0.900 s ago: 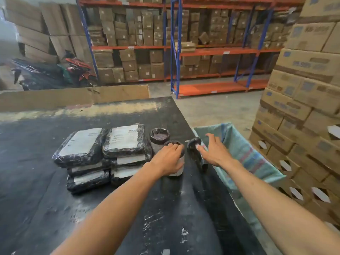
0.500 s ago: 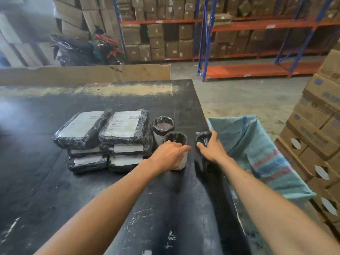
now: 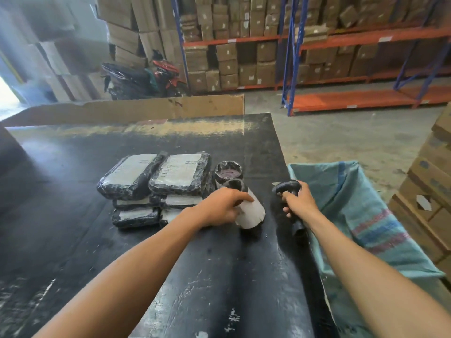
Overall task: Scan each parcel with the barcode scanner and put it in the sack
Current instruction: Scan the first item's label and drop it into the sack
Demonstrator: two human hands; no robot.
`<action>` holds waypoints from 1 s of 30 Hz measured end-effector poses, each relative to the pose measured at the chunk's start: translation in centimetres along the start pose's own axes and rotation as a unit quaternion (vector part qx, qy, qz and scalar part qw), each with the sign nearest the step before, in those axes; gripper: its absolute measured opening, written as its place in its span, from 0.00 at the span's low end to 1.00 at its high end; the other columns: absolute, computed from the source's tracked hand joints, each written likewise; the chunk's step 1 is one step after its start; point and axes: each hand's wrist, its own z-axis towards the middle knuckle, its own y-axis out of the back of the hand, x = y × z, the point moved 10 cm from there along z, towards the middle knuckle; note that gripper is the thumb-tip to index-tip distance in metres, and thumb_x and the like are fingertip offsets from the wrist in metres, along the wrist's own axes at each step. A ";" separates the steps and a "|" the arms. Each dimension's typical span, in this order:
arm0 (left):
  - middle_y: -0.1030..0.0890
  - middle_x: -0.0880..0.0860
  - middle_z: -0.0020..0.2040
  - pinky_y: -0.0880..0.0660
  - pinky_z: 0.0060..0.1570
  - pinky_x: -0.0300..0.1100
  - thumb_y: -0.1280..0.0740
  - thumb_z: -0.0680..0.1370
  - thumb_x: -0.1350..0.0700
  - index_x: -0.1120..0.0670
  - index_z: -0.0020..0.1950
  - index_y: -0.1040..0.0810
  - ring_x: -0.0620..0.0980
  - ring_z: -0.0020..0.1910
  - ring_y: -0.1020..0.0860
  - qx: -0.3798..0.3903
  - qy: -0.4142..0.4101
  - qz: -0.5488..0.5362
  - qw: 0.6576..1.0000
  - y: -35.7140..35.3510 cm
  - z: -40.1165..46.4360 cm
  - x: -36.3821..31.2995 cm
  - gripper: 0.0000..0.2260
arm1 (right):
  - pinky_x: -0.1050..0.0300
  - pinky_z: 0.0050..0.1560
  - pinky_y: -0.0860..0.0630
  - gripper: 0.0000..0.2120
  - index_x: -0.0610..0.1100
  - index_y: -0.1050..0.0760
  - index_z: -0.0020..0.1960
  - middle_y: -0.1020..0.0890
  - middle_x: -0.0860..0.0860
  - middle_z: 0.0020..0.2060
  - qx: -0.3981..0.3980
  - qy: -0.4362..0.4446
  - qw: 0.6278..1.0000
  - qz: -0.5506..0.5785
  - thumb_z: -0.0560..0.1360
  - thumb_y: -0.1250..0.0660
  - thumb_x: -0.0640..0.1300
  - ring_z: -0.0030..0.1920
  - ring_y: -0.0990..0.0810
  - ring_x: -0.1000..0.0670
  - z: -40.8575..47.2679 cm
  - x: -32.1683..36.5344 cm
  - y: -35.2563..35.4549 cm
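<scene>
My left hand (image 3: 220, 208) grips a cylindrical parcel (image 3: 252, 212), black-wrapped with a white label, tilted toward me on the black table (image 3: 219, 276). A second cylindrical parcel (image 3: 228, 172) stands upright just behind it. Left of these lie two stacks of flat black-wrapped parcels (image 3: 156, 184) with white labels. My right hand (image 3: 299, 202) is closed around the black barcode scanner (image 3: 286, 187) at the table's right edge, its head pointing left and away. The open teal woven sack (image 3: 361, 215) hangs beside the table to the right.
Stacked cardboard boxes (image 3: 432, 191) rise at the far right, close to the sack. A cardboard sheet (image 3: 151, 108) stands along the table's far edge. Blue and orange shelving (image 3: 317, 45) with boxes and a parked motorbike (image 3: 146, 79) fill the background.
My right hand went from reaching over the scanner to closing on it and lifting its head. My left hand tipped the near cylindrical parcel from upright to tilted.
</scene>
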 end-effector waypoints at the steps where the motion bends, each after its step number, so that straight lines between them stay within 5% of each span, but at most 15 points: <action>1: 0.16 0.56 0.54 0.25 0.57 0.46 0.30 0.72 0.65 0.53 0.67 0.20 0.56 0.55 0.19 -0.024 0.011 -0.041 0.999 0.6 -0.4 0.1 0.23 | 0.56 0.27 0.23 0.26 0.48 0.36 0.75 0.16 0.47 0.44 -0.004 0.006 1.000 0.011 0.79 0.34 0.39 0.29 0.20 0.49 -0.6 0.3 0.4; 5: 0.15 0.51 0.52 0.26 0.54 0.33 0.26 0.70 0.64 0.51 0.64 0.17 0.49 0.51 0.18 -0.099 0.047 -0.180 0.978 2.4 -2.5 0.9 0.22 | 0.56 0.26 0.24 0.23 0.46 0.35 0.72 0.17 0.45 0.47 -0.014 0.010 0.995 0.102 0.79 0.36 0.35 0.30 0.21 0.49 -3.5 1.7 2.2; 9: 0.16 0.44 0.49 0.24 0.54 0.36 0.25 0.69 0.62 0.49 0.60 0.16 0.38 0.46 0.19 -0.160 0.076 -0.257 0.950 3.9 -4.6 1.6 0.20 | 0.54 0.31 0.21 0.23 0.45 0.33 0.68 0.17 0.42 0.48 -0.005 0.001 0.978 0.206 0.76 0.33 0.33 0.34 0.20 0.46 -7.1 3.2 3.4; 14: 0.16 0.46 0.50 0.22 0.54 0.40 0.26 0.68 0.64 0.48 0.61 0.20 0.41 0.46 0.18 -0.187 0.061 -0.286 0.938 5.0 -7.0 1.9 0.23 | 0.57 0.27 0.25 0.16 0.33 0.21 0.61 0.16 0.42 0.41 0.023 0.041 0.974 0.220 0.78 0.32 0.41 0.29 0.24 0.47 -11.8 5.6 2.9; 21: 0.18 0.47 0.55 0.27 0.50 0.25 0.26 0.71 0.67 0.53 0.64 0.21 0.40 0.49 0.20 -0.249 0.060 -0.265 0.930 6.8 -10.0 1.7 0.23 | 0.55 0.27 0.24 0.19 0.50 0.30 0.65 0.17 0.43 0.41 0.053 0.109 0.979 0.164 0.80 0.29 0.56 0.28 0.23 0.48 -18.8 9.4 -1.3; 26: 0.17 0.50 0.58 0.24 0.59 0.38 0.26 0.73 0.64 0.55 0.67 0.21 0.46 0.55 0.19 -0.288 0.042 -0.224 0.930 9.3 -12.1 1.3 0.23 | 0.55 0.27 0.25 0.15 0.56 0.28 0.64 0.16 0.43 0.38 0.061 0.179 0.973 0.135 0.80 0.28 0.54 0.29 0.22 0.46 -22.8 13.3 -4.4; 30: 0.18 0.50 0.59 0.34 0.52 0.18 0.25 0.73 0.63 0.57 0.67 0.22 0.43 0.56 0.22 -0.307 0.054 -0.198 0.929 10.7 -13.5 2.7 0.22 | 0.55 0.26 0.24 0.13 0.58 0.26 0.62 0.15 0.41 0.38 0.055 0.223 0.968 0.099 0.80 0.28 0.52 0.28 0.22 0.46 -25.0 14.9 -6.6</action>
